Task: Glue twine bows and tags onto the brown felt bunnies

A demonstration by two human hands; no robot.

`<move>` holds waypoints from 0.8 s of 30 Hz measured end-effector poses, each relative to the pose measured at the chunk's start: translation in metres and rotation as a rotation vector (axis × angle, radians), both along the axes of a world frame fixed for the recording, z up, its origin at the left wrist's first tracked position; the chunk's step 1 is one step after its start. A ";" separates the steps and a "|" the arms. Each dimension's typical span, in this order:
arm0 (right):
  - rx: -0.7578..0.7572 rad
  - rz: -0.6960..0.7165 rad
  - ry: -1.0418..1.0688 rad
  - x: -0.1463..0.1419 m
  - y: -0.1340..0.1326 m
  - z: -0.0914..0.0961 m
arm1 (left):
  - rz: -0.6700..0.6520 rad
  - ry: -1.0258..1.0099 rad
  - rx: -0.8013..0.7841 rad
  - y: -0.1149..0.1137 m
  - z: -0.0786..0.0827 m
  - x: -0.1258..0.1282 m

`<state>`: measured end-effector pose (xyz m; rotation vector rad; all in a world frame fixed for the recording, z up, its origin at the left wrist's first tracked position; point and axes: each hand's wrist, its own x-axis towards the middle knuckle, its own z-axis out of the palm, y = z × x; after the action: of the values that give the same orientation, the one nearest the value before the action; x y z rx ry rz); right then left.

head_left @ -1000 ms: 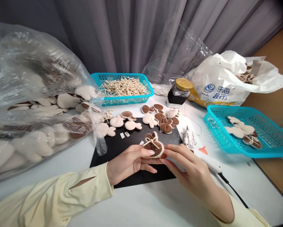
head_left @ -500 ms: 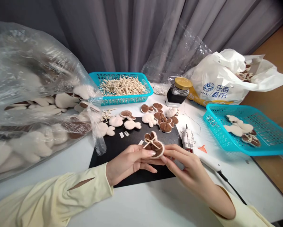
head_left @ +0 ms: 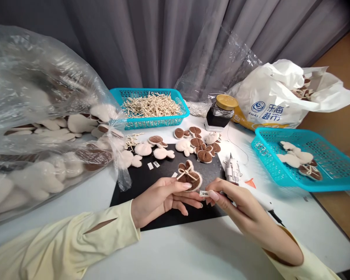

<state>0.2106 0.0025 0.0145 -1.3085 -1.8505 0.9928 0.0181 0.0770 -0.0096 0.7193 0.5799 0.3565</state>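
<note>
With our left hand [head_left: 163, 196], thumb on top and fingers beneath, we held the bunny [head_left: 190, 177] above the black mat [head_left: 139, 177], its rounded body and two stubby ears soft brown with a fuzzy white edge, a thin cream bow [head_left: 186, 171] across the base of the ears. Our right hand [head_left: 236, 204] pinched a small, flat white label [head_left: 203, 193], printed in dark letters, just beside it. Beyond lay other bunnies [head_left: 204, 156], furry white or brown, and a blue latticed basket [head_left: 154, 123] heaped with cream cords [head_left: 154, 105].
</note>
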 end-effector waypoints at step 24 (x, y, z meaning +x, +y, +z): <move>-0.114 -0.174 0.015 -0.008 0.000 -0.002 | -0.094 0.159 0.241 -0.008 0.003 0.004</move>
<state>0.2027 0.0024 0.0129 -1.4980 -1.6572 1.0240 0.0223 0.0693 -0.0066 1.0101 0.6570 0.2856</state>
